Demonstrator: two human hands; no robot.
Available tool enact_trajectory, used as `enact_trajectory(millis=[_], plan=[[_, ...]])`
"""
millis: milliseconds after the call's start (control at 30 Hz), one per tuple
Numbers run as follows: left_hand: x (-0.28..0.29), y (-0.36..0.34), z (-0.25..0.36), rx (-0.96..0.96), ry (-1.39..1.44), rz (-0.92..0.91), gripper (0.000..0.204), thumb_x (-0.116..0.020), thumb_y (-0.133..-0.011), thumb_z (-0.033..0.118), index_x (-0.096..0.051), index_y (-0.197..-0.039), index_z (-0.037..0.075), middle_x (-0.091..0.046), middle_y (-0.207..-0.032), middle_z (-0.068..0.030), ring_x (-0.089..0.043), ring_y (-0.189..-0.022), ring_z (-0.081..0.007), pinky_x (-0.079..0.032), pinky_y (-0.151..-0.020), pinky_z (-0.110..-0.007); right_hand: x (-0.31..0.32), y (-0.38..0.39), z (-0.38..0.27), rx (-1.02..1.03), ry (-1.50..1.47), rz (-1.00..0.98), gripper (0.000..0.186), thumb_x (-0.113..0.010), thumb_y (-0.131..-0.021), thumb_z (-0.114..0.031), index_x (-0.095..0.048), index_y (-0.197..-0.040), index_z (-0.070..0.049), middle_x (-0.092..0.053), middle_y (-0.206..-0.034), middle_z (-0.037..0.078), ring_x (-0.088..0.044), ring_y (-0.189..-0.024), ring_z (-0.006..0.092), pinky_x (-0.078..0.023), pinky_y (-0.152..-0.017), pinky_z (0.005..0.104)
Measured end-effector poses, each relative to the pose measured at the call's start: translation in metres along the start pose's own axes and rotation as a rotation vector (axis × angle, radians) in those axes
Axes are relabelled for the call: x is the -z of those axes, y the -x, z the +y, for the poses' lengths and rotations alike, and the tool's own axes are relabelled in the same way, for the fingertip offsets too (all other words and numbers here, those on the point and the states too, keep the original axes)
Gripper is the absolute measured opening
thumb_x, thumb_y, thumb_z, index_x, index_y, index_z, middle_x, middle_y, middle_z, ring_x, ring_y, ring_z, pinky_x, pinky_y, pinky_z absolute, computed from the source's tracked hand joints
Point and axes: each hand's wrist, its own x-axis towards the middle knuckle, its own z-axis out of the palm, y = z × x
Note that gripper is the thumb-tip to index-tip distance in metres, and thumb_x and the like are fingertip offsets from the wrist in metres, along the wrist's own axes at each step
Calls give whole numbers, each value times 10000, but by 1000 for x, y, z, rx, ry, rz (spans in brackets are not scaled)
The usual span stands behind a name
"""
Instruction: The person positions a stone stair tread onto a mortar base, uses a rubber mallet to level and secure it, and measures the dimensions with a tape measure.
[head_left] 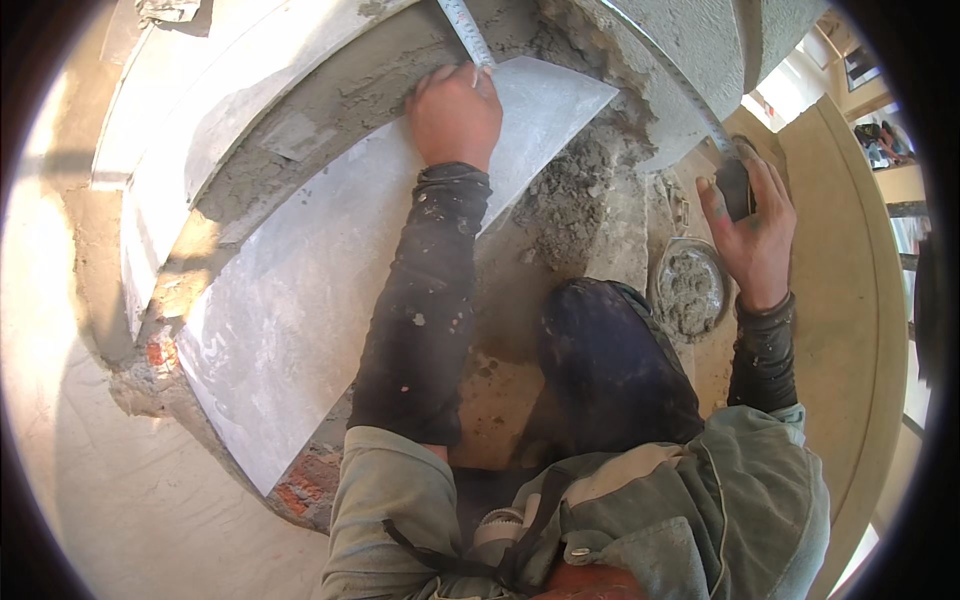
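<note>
My left hand (pixel 455 118) is closed on the white tape blade (pixel 462 32) at the upper edge of a pale grey, mottled triangular slab (pixel 260 320), beside a curved mortar band (pixel 295 140). Off to the upper right, my right hand (pixel 755 230) grips the dark tape measure case (pixel 732 185), and a stretch of blade (pixel 680 85) rises from it past the plastered edge. Grey crumbly mortar (pixel 570 180) lies right of the slab, and a round pan (pixel 688 290) with grey mix sits just below my right hand.
Curved plastered steps (pixel 160 110) rise at the upper left, with exposed red brick (pixel 305 485) along the lower left edge. My dark-clad knee (pixel 610 360) is between my arms. A curved beige wall edge (pixel 840 350) runs down the right, with small clutter (pixel 880 140) beyond it.
</note>
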Motion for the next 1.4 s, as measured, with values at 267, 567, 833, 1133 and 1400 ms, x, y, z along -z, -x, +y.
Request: enact_trajectory(millis=[267, 567, 833, 1133, 1400], plan=[[1, -2, 6, 30, 32, -7, 192, -690, -899, 196, -788, -960, 43, -710, -876, -149, -676, -815, -366, -540, -739, -459, 2, -4, 3, 35, 2, 22, 467, -830, -829, -219, -656, -1181, 34, -653, -946, 177, -657, -850, 355, -528, -761, 418], [68, 39, -34, 199, 180, 26, 117, -689, -917, 149, -732, -975, 57, -684, -910, -131, -658, -810, -365, -527, -712, -442, 13, 3, -22, 144, 6, -80, 450, -804, -857, -188, -651, -1218, 33, -677, -989, 176, -673, -882, 359, -539, -792, 417], [253, 162, -212, 361, -195, 94, 138, -691, -938, 150, -718, -999, 29, -695, -981, -167, -676, -896, -381, -541, -773, -450, -15, -21, -128, 498, -201, -290, 436, -781, -827, -121, -639, -1207, 39, -647, -956, 174, -648, -856, 365, -520, -762, 421], [362, 241, -377, 1015, -408, 373, 268, -592, -1005, 276, -668, -1093, 35, -727, -1002, -236, -695, -972, -428, -541, -848, -482, -126, -88, -368, 922, -356, -363, 414, -796, -812, -188, -670, -1146, 23, -651, -880, 191, -651, -808, 388, -527, -735, 435], [379, 225, -469, 1109, -480, 359, 290, -560, -1001, 294, -675, -1088, 42, -735, -1029, -225, -700, -998, -426, -537, -864, -518, -264, -151, -553, 1221, -315, 11, 496, -717, -887, -412, -683, -1192, -22, -670, -963, 195, -668, -898, 387, -532, -817, 449]])
